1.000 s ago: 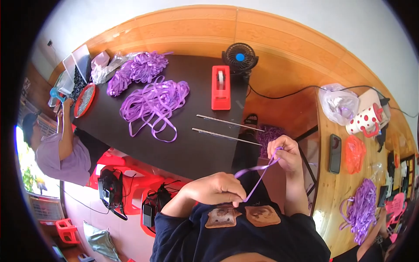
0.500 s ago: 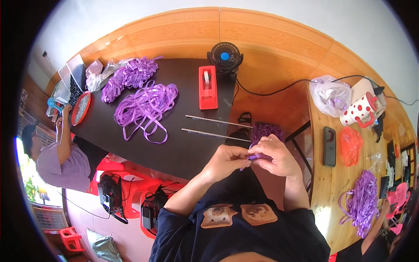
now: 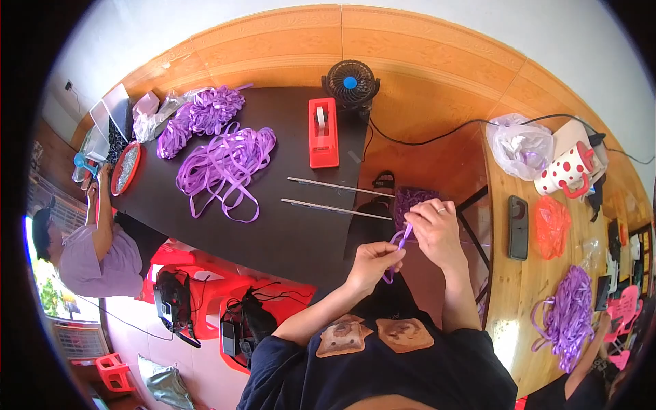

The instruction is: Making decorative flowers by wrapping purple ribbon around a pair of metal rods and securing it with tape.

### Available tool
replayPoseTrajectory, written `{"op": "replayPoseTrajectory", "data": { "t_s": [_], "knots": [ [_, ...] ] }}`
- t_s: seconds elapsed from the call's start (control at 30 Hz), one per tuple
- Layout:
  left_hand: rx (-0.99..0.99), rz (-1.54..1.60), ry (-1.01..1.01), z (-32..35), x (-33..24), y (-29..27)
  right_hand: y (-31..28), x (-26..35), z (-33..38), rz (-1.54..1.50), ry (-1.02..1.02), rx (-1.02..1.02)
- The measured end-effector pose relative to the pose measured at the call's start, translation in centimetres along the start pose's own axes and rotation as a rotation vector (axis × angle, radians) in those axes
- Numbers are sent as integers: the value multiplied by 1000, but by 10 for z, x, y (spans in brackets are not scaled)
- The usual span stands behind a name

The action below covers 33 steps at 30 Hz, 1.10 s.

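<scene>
A length of purple ribbon [image 3: 402, 239] runs between my two hands, with a loop of it hanging below. My left hand [image 3: 374, 265] pinches its lower part between thumb and fingers. Higher and to the right, my right hand [image 3: 434, 229] grips the upper part with bent fingers. Two thin metal rods [image 3: 335, 208] jut past the dark table's right edge, just left of my hands. Beyond them, a loose pile of purple ribbon [image 3: 225, 167] lies on the dark table [image 3: 287, 236], with a denser bundle of ribbon [image 3: 205, 115] behind it.
A red tape dispenser [image 3: 323, 133] and a black fan [image 3: 350, 85] stand at the table's far right. On the wooden table [image 3: 509, 294] are a phone [image 3: 518, 227], a spotted cup [image 3: 564, 171] and more ribbon [image 3: 572, 318]. A co-worker [image 3: 102, 253] sits at left beside a red tray [image 3: 126, 169].
My hands have drawn apart: the left moved down and slightly right, the right slightly up and right. More ribbon now shows between them.
</scene>
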<state>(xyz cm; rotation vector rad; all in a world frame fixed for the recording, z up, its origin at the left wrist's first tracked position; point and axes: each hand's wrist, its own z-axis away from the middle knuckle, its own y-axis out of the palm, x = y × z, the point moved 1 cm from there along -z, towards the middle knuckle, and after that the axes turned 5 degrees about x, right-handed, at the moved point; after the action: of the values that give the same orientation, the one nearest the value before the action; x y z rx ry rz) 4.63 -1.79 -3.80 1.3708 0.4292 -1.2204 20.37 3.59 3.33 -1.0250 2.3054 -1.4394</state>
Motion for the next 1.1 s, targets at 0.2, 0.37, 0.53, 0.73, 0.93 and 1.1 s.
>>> {"op": "replayPoseTrajectory", "data": {
  "t_s": [0.2, 0.37, 0.53, 0.73, 0.93, 1.1],
  "knots": [
    [-182, 129, 209, -38, 16, -8, 34, -23, -16, 89, -8, -178],
    [-205, 169, 423, -51, 18, -19, 63, -40, -38, 20, -36, -245],
    [-276, 224, 447, -55, 28, -36, 83, -44, -49, -175, -41, -217],
    [-245, 290, 483, -59, 35, -48, 105, -43, -52, -393, -7, -171],
    [-299, 295, 507, -64, 31, -52, 116, -38, -61, -455, 18, -150],
    [-392, 247, 460, -65, 26, -49, 135, -39, -58, -438, 32, -130]
  ]
}}
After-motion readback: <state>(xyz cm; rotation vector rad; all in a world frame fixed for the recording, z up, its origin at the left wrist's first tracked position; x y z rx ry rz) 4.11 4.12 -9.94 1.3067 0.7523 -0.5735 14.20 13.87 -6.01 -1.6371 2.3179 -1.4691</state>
